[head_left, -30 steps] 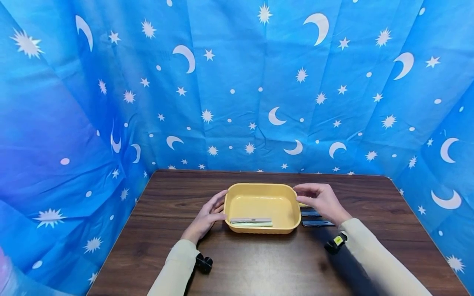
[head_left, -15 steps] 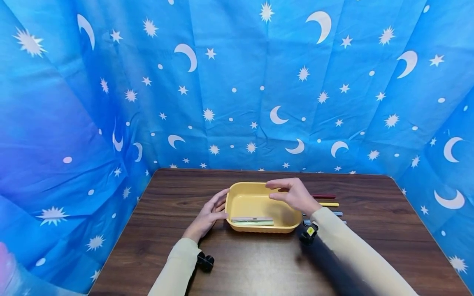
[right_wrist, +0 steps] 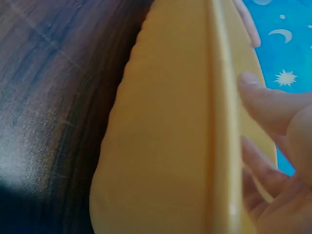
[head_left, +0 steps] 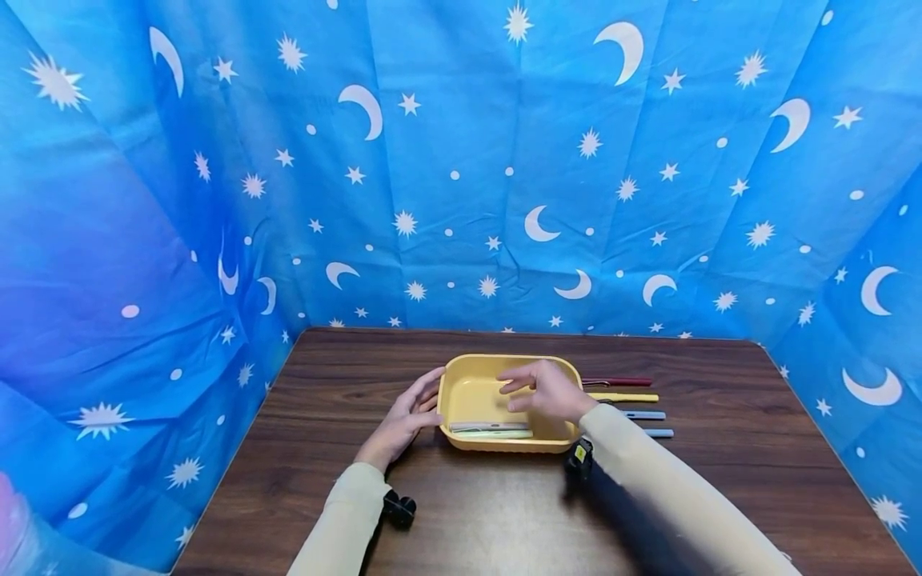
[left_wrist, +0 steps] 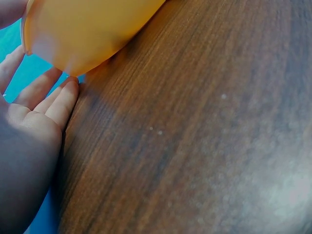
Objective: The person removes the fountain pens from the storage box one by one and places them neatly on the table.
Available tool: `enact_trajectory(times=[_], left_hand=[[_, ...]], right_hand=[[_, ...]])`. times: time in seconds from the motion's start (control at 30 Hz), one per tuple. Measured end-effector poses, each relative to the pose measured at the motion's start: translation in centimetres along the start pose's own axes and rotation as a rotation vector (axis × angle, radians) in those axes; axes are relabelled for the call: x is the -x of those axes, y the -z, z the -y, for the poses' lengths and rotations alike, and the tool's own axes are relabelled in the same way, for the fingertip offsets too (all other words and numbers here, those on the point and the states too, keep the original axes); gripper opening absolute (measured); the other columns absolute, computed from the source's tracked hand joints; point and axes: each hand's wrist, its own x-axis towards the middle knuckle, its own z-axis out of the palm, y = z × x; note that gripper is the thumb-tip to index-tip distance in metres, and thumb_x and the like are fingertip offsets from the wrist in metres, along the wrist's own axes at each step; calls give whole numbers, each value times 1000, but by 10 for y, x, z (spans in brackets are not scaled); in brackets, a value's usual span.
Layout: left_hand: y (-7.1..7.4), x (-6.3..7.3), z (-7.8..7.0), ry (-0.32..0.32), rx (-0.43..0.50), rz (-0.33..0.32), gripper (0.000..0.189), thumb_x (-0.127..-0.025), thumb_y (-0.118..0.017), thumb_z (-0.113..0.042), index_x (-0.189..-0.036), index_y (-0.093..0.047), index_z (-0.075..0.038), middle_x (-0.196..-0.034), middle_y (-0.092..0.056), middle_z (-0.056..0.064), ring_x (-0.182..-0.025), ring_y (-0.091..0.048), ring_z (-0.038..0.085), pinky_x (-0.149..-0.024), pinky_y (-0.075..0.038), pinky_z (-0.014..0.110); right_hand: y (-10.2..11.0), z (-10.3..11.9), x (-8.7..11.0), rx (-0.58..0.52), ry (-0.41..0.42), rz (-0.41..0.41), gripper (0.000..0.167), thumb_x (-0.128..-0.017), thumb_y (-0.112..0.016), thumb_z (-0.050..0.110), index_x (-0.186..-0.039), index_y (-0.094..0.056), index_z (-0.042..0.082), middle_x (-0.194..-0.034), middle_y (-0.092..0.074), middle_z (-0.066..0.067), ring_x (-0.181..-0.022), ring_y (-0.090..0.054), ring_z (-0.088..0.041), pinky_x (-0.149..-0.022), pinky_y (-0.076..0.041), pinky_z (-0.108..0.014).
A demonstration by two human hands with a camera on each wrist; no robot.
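A yellow rectangular plastic container (head_left: 504, 447) sits on the wooden table. Inside it, along the near wall, a pale pinkish-white pen (head_left: 475, 426) lies beside a light green pen (head_left: 507, 434). My left hand (head_left: 398, 422) rests against the container's left end, thumb and extended fingers touching its outside; the left wrist view shows these fingers by the yellow wall (left_wrist: 92, 29). Over the container's right half is my right hand (head_left: 553, 390), its fingers spread apart with nothing visible between them. From the right wrist, the near wall hides some of the right hand's fingers (right_wrist: 265, 100).
Just right of the container, a dark red pen (head_left: 623, 382), a yellow pen (head_left: 634, 398) and two blue pens, the upper pen (head_left: 648, 415) and lower pen (head_left: 661, 434), lie roughly parallel, partly covered by the right forearm. A blue star-patterned curtain (head_left: 461, 200) surrounds the table.
My right hand has moved left from the container's right rim to over its inside, and lower. More of the pens on the right now shows. The left hand stays in place.
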Motion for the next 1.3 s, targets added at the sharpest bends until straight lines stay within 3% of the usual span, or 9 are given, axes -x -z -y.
enact_trajectory(times=[0.3, 0.63, 0.87, 1.3], left_hand=[[-1, -1, 0, 2, 8, -3, 82, -94, -68, 5, -165, -34, -19, -170, -33, 13, -156, -32, 32, -122, -35, 35], [-1, 1, 0, -6, 29, 14, 83, -94, -66, 6, -165, -32, -17, -170, -31, 17, -157, -30, 36, -122, -36, 36], [-1, 0, -2, -15, 37, 8, 83, -93, -67, 7, -165, -34, -17, -169, -34, 16, -156, -32, 35, -121, -37, 34], [0, 1, -1, -1, 25, 10, 83, -93, -68, 4, -165, -33, -19, -169, -33, 15, -156, -33, 35, -121, -37, 35]], right_hand=[[-7, -2, -4, 65, -8, 130, 41, -87, -85, 6, -127, -75, 3, -114, -79, -9, -109, -75, -27, -98, -59, -45], [-14, -8, -8, 87, -74, 126, 36, -84, -86, 2, -119, -80, 9, -105, -81, -2, -101, -76, -18, -93, -62, -41], [-16, -13, -12, 149, 2, 135, 35, -81, -88, 0, -115, -81, 6, -97, -82, -4, -90, -77, -17, -83, -64, -35], [-16, -8, -12, 217, 6, 152, 32, -79, -88, -1, -109, -81, 6, -95, -79, -4, -85, -73, -14, -78, -62, -31]])
